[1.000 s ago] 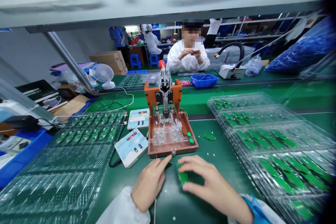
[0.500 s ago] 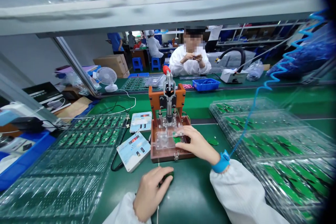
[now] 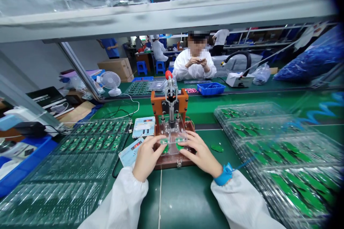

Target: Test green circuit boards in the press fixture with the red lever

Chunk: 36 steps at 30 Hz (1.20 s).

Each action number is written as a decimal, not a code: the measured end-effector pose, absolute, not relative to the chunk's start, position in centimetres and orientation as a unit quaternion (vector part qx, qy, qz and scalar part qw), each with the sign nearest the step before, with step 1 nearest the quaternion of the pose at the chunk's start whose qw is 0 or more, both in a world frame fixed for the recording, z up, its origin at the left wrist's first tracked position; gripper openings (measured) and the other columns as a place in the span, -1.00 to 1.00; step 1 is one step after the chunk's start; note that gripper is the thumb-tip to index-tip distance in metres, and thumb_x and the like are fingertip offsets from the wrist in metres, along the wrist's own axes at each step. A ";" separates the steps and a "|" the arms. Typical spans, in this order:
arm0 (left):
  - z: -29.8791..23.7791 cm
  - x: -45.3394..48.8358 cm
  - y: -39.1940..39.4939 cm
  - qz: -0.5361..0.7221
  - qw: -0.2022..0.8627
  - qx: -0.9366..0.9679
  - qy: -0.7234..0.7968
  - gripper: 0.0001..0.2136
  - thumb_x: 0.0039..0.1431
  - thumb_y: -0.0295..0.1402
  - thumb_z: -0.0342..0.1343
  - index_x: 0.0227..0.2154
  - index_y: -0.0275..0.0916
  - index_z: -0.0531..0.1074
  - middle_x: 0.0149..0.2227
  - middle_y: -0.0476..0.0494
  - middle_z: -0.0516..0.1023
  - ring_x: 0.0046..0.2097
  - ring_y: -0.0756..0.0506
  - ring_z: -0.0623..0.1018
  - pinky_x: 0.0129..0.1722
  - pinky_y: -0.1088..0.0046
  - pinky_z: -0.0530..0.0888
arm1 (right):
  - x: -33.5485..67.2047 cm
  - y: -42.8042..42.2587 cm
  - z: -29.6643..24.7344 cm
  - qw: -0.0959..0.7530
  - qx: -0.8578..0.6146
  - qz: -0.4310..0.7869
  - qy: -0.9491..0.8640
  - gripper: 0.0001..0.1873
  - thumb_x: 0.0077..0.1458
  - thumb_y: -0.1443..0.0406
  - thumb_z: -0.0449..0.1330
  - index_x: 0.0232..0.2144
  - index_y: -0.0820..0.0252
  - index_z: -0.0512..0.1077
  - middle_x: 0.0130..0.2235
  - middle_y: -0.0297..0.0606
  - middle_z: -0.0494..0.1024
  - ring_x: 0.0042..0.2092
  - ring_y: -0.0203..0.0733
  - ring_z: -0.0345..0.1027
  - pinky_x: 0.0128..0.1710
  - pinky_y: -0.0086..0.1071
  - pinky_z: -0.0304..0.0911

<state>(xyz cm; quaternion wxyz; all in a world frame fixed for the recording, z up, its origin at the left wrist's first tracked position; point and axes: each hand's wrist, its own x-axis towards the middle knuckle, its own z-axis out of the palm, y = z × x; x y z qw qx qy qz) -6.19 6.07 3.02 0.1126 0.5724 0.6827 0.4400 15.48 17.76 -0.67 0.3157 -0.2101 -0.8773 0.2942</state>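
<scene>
A test fixture with an orange bracket (image 3: 158, 103), a red-knobbed toggle clamp (image 3: 168, 75) and a brown base (image 3: 169, 162) stands before me. My left hand (image 3: 147, 155) pinches a small green circuit board (image 3: 165, 148) at the left of the fixture's clear plate. At the right side, my right hand (image 3: 201, 152), wearing a blue wrist strap (image 3: 225, 174), has its fingers closed on a second green circuit board (image 3: 179, 146). Fingers partly cover both boards. One more loose green board (image 3: 217, 148) lies on the table, right of the fixture.
Two counter boxes (image 3: 143, 127) with red digits stand left of the fixture, the nearer partly behind my left hand. Clear trays with green boards (image 3: 94, 143) lie left, others (image 3: 290, 152) right. Across the bench are a fan (image 3: 110, 79), a blue bin (image 3: 211, 88) and a seated person (image 3: 195, 66).
My left hand has moved up and forward from the table front to the fixture, bringing its circuit board. My right hand stays at the fixture's right side with its board.
</scene>
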 end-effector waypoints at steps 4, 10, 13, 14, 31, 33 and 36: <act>2.3 -6.3 6.8 0.416 0.094 0.605 0.673 -0.82 0.26 -0.30 0.19 -0.13 -0.14 0.62 -0.12 -0.16 0.58 0.02 -0.25 0.46 0.09 0.12 0.39 | 15.5 17.7 -0.8 0.325 -0.213 0.291 -0.874 -0.77 0.32 0.15 0.23 -0.04 0.04 0.57 0.24 -0.19 0.45 0.35 0.10 0.11 0.34 0.16 0.11; 1.5 -6.9 7.2 0.387 0.077 0.609 0.688 -0.81 0.23 -0.32 0.22 -0.13 -0.05 0.66 0.02 -0.18 0.48 0.13 -0.29 0.38 0.20 -0.02 0.32 | 15.4 17.6 -0.8 0.329 -0.216 0.298 -0.869 -0.79 0.31 0.17 0.24 -0.06 0.04 0.58 0.21 -0.18 0.48 0.34 0.11 0.13 0.33 0.18 0.11; 1.4 -7.2 7.4 0.380 0.084 0.614 0.687 -0.81 0.24 -0.31 0.22 -0.13 -0.06 0.66 0.04 -0.19 0.48 0.13 -0.29 0.38 0.21 -0.04 0.31 | 15.4 17.6 -0.9 0.331 -0.218 0.301 -0.867 -0.79 0.31 0.17 0.23 -0.06 0.03 0.58 0.20 -0.18 0.49 0.34 0.12 0.14 0.33 0.18 0.12; 1.4 -7.2 7.5 0.379 0.085 0.614 0.687 -0.82 0.24 -0.31 0.22 -0.13 -0.06 0.66 0.04 -0.19 0.48 0.13 -0.29 0.38 0.21 -0.04 0.32 | 15.4 17.6 -0.9 0.332 -0.219 0.301 -0.867 -0.79 0.31 0.17 0.24 -0.06 0.02 0.58 0.21 -0.19 0.49 0.34 0.12 0.14 0.33 0.18 0.12; -0.8 -5.8 5.8 0.444 -0.005 0.573 0.689 -0.67 0.41 -0.22 0.00 0.14 -0.08 0.48 0.22 -0.24 0.40 0.27 -0.30 0.36 0.23 -0.14 0.36 | 15.5 17.5 -0.6 0.378 -0.236 0.331 -0.832 -0.74 0.29 0.13 0.23 -0.01 -0.04 0.56 0.23 -0.20 0.46 0.34 0.10 0.17 0.33 0.14 0.16; -1.1 -5.4 5.1 0.476 -0.031 0.559 0.678 -0.73 0.42 -0.21 0.01 0.03 -0.12 0.51 0.14 -0.25 0.47 0.18 -0.28 0.45 0.15 -0.02 0.47 | 15.5 17.8 0.0 0.432 -0.257 0.339 -0.796 -0.73 0.31 0.11 0.20 -0.01 -0.04 0.54 0.18 -0.20 0.51 0.29 0.08 0.27 0.31 0.08 0.22; -1.3 -4.3 4.1 0.504 -0.010 0.607 0.615 -0.79 0.43 -0.28 0.00 -0.19 -0.16 0.54 -0.15 -0.21 0.58 -0.06 -0.21 0.57 -0.04 0.21 0.56 | 15.0 18.1 2.2 0.525 -0.316 0.348 -0.710 -0.68 0.34 0.05 0.15 0.01 -0.01 0.53 0.11 -0.18 0.55 0.16 0.03 0.42 0.16 -0.07 0.39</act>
